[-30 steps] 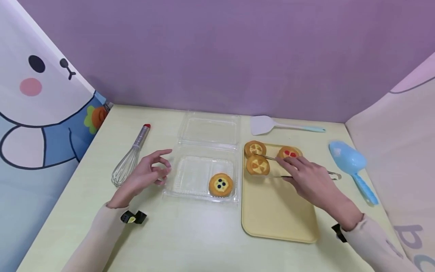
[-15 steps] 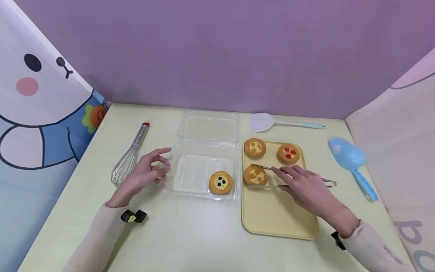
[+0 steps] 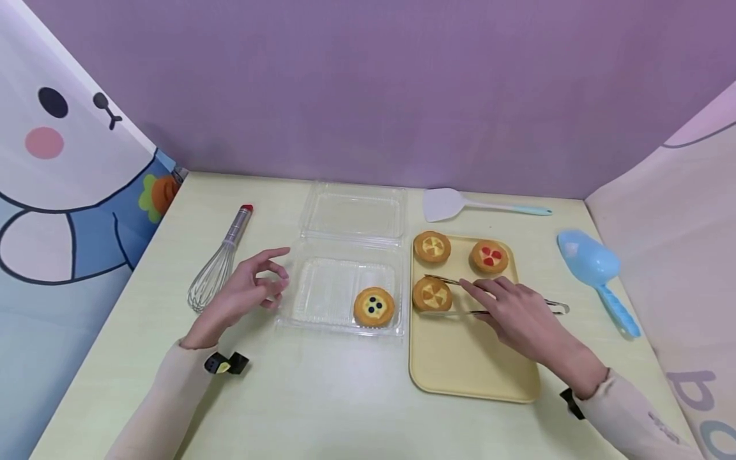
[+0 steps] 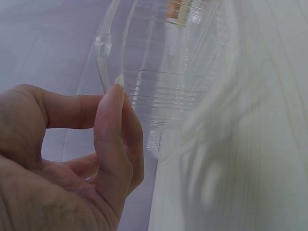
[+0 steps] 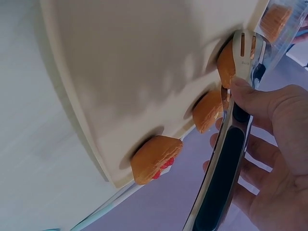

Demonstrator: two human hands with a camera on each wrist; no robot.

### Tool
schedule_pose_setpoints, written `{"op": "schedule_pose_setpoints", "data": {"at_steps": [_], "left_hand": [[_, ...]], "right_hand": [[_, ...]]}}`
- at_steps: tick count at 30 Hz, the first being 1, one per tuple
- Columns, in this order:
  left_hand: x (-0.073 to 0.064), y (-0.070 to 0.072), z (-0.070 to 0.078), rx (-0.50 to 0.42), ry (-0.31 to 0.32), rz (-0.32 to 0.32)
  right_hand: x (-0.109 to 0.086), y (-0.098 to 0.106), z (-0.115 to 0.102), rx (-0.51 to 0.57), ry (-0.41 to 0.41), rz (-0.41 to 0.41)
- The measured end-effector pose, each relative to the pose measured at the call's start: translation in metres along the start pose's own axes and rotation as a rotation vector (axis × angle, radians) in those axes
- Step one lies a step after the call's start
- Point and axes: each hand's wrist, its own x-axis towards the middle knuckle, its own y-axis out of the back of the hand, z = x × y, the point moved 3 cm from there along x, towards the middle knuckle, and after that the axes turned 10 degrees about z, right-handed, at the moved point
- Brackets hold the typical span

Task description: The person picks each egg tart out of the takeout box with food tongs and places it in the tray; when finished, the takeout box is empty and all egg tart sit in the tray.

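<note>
I see the right hand (image 3: 520, 316) gripping tongs (image 5: 224, 171), their arms parted either side of a tart (image 3: 432, 298) at 10 o'clock on the tray (image 3: 460, 364), and the left hand (image 3: 250, 287), loosely curled, holding nothing, at 9 o'clock from the clear box (image 3: 328, 291).

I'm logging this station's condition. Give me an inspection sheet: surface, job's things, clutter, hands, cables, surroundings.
Surface: pale table, faint wood grain.
Job's things: tongs, arms either side of the front tart on the beige tray; second pinwheel tart and red-topped tart behind it; dark-dotted tart in the open clear container.
Clutter: whisk, spatula, blue scoop.
Hands: right hand holds the tongs; left hand beside the container, nothing seen in its grip.
Cables: nothing seen.
Surroundings: purple backdrop behind, cartoon-print panel at left.
</note>
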Motion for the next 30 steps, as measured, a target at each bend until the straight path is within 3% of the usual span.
{"op": "schedule_pose_setpoints", "data": {"at_steps": [17,30], "left_hand": [[-0.001,-0.001,-0.003,-0.005,0.001,-0.002],[-0.001,0.0,0.001,0.002,0.008,0.002]], "right_hand": [[-0.002,0.003,0.003,0.007,-0.044,-0.055],[0.001,0.028,-0.001,0.043,-0.031,0.02]]}}
